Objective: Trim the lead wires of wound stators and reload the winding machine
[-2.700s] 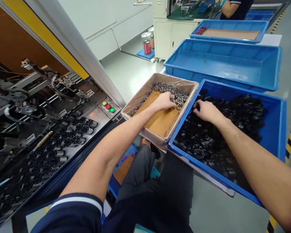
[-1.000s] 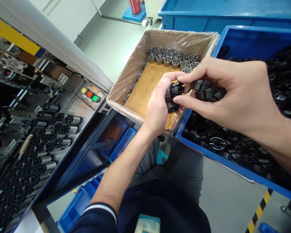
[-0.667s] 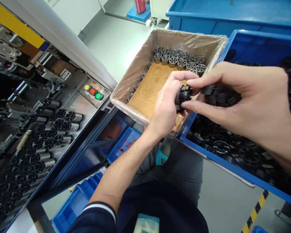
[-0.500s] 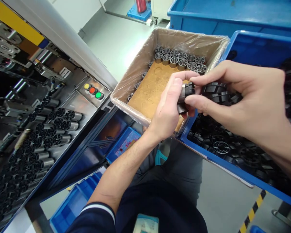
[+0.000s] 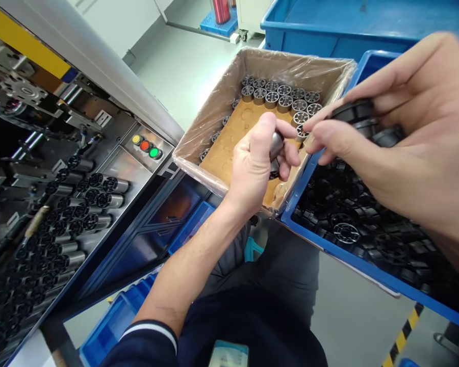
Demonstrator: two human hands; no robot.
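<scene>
My left hand (image 5: 250,155) is closed around metal cylinders (image 5: 276,145) above the open carton (image 5: 199,171); its fingers cover most of them. To the right, my right hand (image 5: 416,148) has several black plastic slotted caps (image 5: 354,112) gathered between thumb, fingers and palm, over the blue bin (image 5: 309,232). The two hands are apart, with thumb and index finger of the right one pointing at the left. Inside the plastic-lined carton, rows of metal cylinders with spoked ends (image 5: 285,102) stand upright on a brown cardboard sheet (image 5: 224,148).
Many black caps (image 5: 378,224) fill the blue bin. On the left, a machine bench (image 5: 133,168) carries many capped cylinders (image 5: 110,200) lying on their sides and yellow, red and green buttons (image 5: 144,146). Another blue bin (image 5: 302,38) stands behind the carton.
My right hand has drawn away from the left, moving up and right with the black caps. My left hand has shifted slightly left and down, and its fingers have curled further around the cylinders.
</scene>
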